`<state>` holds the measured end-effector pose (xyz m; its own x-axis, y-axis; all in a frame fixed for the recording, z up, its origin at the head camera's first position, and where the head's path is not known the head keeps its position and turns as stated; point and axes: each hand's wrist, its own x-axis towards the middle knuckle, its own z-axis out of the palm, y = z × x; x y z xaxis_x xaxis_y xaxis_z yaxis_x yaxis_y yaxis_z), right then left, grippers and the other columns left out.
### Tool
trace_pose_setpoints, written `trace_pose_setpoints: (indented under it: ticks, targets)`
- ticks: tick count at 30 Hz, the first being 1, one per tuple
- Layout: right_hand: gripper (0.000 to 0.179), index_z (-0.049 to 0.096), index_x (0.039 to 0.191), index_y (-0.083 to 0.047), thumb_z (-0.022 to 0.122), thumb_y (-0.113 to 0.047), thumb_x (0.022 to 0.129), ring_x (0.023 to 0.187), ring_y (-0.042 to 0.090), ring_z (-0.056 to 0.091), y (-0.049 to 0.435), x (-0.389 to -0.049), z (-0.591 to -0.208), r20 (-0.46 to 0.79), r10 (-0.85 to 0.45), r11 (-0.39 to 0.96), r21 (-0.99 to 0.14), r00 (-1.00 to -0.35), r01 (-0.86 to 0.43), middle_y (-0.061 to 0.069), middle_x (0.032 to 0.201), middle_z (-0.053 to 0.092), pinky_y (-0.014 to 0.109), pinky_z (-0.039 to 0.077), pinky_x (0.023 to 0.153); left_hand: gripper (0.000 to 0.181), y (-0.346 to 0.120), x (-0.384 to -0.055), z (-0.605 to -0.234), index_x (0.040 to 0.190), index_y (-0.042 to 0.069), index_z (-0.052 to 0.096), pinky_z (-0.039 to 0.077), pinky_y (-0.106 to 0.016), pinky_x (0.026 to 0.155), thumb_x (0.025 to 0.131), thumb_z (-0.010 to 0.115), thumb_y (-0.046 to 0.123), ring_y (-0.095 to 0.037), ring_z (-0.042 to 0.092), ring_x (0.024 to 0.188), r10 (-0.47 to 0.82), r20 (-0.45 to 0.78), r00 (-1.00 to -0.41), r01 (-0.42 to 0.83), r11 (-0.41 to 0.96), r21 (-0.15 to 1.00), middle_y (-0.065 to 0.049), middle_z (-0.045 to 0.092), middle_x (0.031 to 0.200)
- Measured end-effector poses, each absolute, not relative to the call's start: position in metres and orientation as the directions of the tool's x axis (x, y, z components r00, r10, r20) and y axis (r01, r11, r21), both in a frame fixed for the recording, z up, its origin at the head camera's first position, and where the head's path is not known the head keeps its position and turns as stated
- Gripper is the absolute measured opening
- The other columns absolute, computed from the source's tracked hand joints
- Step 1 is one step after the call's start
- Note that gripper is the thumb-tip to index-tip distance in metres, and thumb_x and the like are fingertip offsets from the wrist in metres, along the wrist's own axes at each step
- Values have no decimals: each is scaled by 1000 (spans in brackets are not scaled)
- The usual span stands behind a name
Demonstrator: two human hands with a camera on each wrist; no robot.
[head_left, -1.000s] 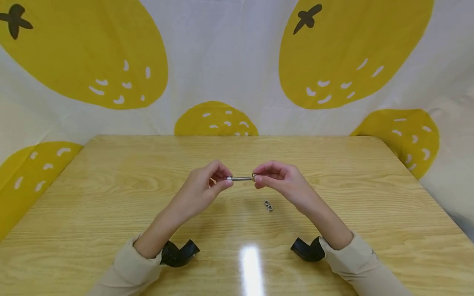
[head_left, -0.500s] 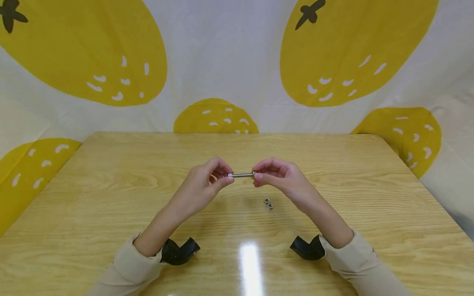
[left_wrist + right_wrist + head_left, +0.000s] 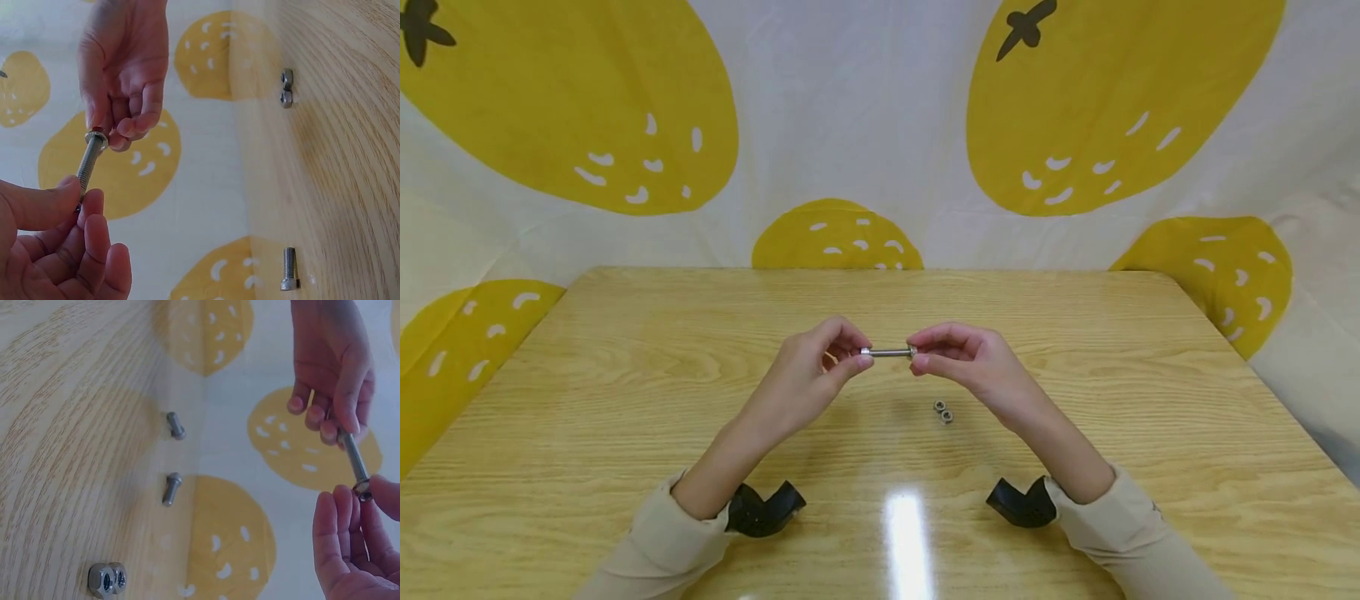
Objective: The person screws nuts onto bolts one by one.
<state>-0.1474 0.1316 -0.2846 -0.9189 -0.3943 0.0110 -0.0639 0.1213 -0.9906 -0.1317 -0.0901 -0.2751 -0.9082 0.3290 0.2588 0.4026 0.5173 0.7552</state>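
The left hand, at nine o'clock, pinches the head end of a metal bolt between thumb and fingers; the right hand, at three o'clock, pinches a nut at the bolt's other end; the bolt lies level in the head view, raised above the wooden table and bridging the two hands; how far the nut sits on the thread, I cannot tell.

Two loose nuts lie just beside each other on the table, between four and five o'clock from the held bolt; in the right wrist view two shorter-looking bolts lie apart on the table, around nine o'clock from the held one.

Black curved wrist mounts show at seven and between four and five o'clock, beside rolled beige sleeves; a white cloth with big yellow fruit shapes hangs at twelve o'clock, behind the table.
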Motion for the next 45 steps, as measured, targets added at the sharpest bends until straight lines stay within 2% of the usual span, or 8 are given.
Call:
trace_pose_setpoints:
  ticks: [9,18,24,30,37,45]
  targets:
    - [31,60,114,0,66,-11,86,91,11,66,128,-145,-285,44,-352,138,-986,-935,-99,14,111,62,26,53,81,11,-90,-132,-276,98,7,59,50,-33,71,90,62,14,-13,57,75,323,260,-910,395,489,778,-1,64,86]
    - [29,62,110,3,67,-12,85,85,12,67,128,-144,-284,83,-329,179,-973,-941,-148,22,105,64,26,54,78,9,-88,-131,-275,95,7,60,50,-28,65,89,63,12,-13,57,70,320,286,-903,412,461,786,-2,66,84]
    - [25,65,106,0,66,-16,86,81,15,67,130,-145,-284,71,-326,220,-964,-943,-148,13,92,69,31,54,81,9,-87,-131,-275,94,7,59,46,-24,59,87,64,11,-14,54,66,330,321,-888,448,458,768,-2,65,81]
    - [24,63,101,1,60,-21,92,77,17,65,131,-146,-283,73,-381,290,-937,-922,-194,9,84,66,40,53,82,10,-87,-131,-276,93,7,59,44,-23,56,86,66,10,-12,49,62,351,372,-859,506,478,718,-1,62,77]
    - [32,59,87,1,45,-25,99,70,17,59,127,-146,-286,97,-434,316,-915,-895,-253,7,77,60,37,53,71,10,-84,-131,-279,91,5,59,45,-21,58,85,66,8,-12,50,63,379,399,-835,546,479,687,-2,61,74]
    - [49,57,71,-4,36,-37,101,63,19,53,124,-144,-290,66,-366,405,-887,-928,-223,3,66,55,27,45,61,10,-83,-131,-280,93,5,59,47,-21,60,86,65,9,-9,51,64,394,399,-828,554,465,691,-3,63,76]
